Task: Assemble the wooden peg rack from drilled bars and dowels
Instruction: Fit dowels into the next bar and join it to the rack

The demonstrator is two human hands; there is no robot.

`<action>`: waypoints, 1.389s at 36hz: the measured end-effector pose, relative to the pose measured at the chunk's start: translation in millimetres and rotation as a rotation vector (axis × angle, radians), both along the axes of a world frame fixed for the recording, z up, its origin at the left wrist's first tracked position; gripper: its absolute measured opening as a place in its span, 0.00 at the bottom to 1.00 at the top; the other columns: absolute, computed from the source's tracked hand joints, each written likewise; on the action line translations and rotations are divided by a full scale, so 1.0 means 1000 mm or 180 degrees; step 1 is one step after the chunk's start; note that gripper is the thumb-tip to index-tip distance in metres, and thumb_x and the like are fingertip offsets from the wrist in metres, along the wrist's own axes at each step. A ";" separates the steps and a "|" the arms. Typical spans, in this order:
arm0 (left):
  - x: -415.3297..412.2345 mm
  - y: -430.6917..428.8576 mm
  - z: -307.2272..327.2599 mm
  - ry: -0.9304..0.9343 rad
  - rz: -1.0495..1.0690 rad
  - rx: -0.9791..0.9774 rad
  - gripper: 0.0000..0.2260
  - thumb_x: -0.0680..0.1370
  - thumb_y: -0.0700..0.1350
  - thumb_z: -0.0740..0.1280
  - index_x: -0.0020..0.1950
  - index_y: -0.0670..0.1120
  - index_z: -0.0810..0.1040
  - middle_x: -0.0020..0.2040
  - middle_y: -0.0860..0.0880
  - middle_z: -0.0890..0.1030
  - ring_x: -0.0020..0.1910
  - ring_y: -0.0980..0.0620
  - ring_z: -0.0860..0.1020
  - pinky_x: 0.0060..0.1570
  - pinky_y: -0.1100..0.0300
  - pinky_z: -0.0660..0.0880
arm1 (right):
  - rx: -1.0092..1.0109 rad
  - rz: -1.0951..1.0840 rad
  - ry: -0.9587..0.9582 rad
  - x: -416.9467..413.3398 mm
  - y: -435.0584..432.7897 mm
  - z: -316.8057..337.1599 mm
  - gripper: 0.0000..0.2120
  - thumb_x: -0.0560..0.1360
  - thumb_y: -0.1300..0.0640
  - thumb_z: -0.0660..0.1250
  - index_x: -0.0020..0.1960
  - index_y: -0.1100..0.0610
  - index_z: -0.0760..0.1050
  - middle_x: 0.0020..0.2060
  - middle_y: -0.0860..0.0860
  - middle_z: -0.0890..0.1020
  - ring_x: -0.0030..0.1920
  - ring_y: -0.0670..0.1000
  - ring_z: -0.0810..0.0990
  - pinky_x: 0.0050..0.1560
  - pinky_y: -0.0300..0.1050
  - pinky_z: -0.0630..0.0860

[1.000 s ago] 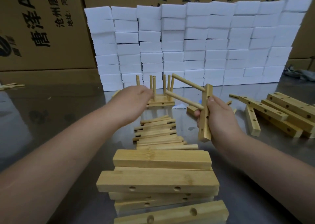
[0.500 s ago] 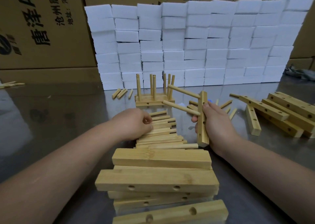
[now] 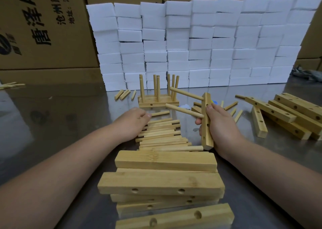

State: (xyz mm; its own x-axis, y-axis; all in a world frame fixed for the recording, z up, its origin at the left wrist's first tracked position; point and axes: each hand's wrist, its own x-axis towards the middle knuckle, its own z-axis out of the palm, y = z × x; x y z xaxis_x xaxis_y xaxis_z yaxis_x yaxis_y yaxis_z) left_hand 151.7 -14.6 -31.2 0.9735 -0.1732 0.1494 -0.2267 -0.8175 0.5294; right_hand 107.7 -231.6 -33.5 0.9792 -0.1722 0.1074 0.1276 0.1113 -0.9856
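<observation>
My right hand [image 3: 222,126] grips a drilled wooden bar [image 3: 207,124] held almost upright above the metal table [image 3: 61,124]. Two dowels, an upper one [image 3: 186,93] and a lower one [image 3: 184,110], stick out of this bar to the left. My left hand [image 3: 133,122] lies over the far end of a pile of loose dowels [image 3: 162,137], and its curled fingertips pinch the end of one dowel [image 3: 160,113]. Behind the pile stands a finished rack [image 3: 158,103] with several upright pegs.
A stack of drilled bars [image 3: 162,181] lies close in front of me. More drilled bars [image 3: 285,117] are heaped at the right. Short pegs lie at the left of the rack [image 3: 122,94] and beyond my right hand [image 3: 231,106]. A wall of white foam blocks [image 3: 200,45] and cardboard boxes [image 3: 43,28] close off the back.
My left hand came back from the finished rack down to the dowel pile and took hold of a dowel's end. My right hand lowered the bar with its two dowels slightly.
</observation>
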 end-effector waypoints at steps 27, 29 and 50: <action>0.003 0.008 -0.009 0.0204 -0.0149 -0.0192 0.19 0.81 0.55 0.51 0.63 0.51 0.75 0.66 0.53 0.72 0.65 0.54 0.68 0.58 0.63 0.59 | -0.0015 0.0028 0.0021 0.002 -0.001 -0.001 0.11 0.82 0.52 0.52 0.52 0.51 0.73 0.26 0.50 0.78 0.25 0.48 0.71 0.27 0.43 0.70; 0.003 0.008 -0.008 0.0064 -0.0110 -0.0314 0.16 0.82 0.52 0.52 0.57 0.50 0.78 0.60 0.53 0.74 0.60 0.55 0.70 0.54 0.63 0.61 | 0.0012 0.0042 0.0030 0.003 -0.001 -0.002 0.11 0.82 0.52 0.53 0.53 0.51 0.73 0.27 0.51 0.78 0.25 0.48 0.71 0.26 0.42 0.70; 0.003 0.005 -0.005 0.0126 0.0411 -0.0134 0.11 0.79 0.47 0.61 0.59 0.49 0.79 0.57 0.50 0.80 0.54 0.50 0.76 0.55 0.58 0.71 | 0.0016 -0.0058 0.0041 0.004 -0.001 -0.003 0.10 0.81 0.51 0.54 0.52 0.49 0.73 0.26 0.50 0.79 0.27 0.48 0.73 0.26 0.41 0.71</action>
